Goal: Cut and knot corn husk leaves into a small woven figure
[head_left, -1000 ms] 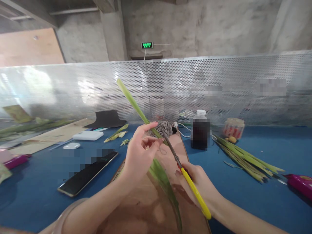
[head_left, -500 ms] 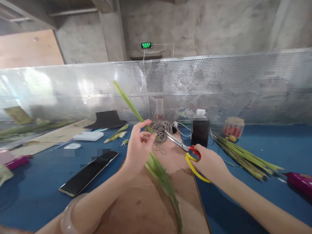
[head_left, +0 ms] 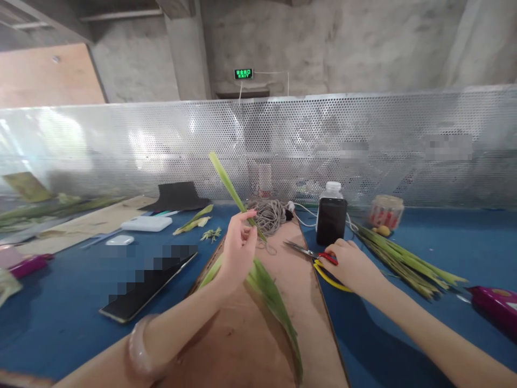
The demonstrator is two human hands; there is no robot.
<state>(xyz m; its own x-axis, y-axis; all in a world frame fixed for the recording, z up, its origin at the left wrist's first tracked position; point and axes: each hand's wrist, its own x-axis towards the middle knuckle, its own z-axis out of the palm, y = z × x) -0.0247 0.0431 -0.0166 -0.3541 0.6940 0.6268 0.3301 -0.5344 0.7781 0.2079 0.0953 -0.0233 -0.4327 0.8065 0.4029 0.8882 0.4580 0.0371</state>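
Note:
My left hand [head_left: 238,245] pinches a long green stalk [head_left: 226,183] that slants up and left above a wooden board [head_left: 242,334]. Below that hand a broad green leaf [head_left: 269,291] lies along the board, with another green piece [head_left: 212,271] partly behind my wrist. My right hand [head_left: 349,264] holds scissors [head_left: 302,249] with red and yellow handles. Their blades point left over the board's right edge, apart from the stalk. A coil of grey cord [head_left: 271,215] sits at the board's far end.
At the left are a phone [head_left: 149,285], white cases [head_left: 146,223], and a dark sheet [head_left: 177,196]. A dark bottle [head_left: 332,215], a jar [head_left: 386,211], a bundle of green stalks [head_left: 407,258] and a purple object [head_left: 495,304] stand or lie right. A perforated metal screen [head_left: 161,145] runs behind.
My left hand and the stalk have shifted slightly right and the stalk's tip is lower. The scissors have moved down and right, their blades closer together. A green piece now shows behind my left wrist.

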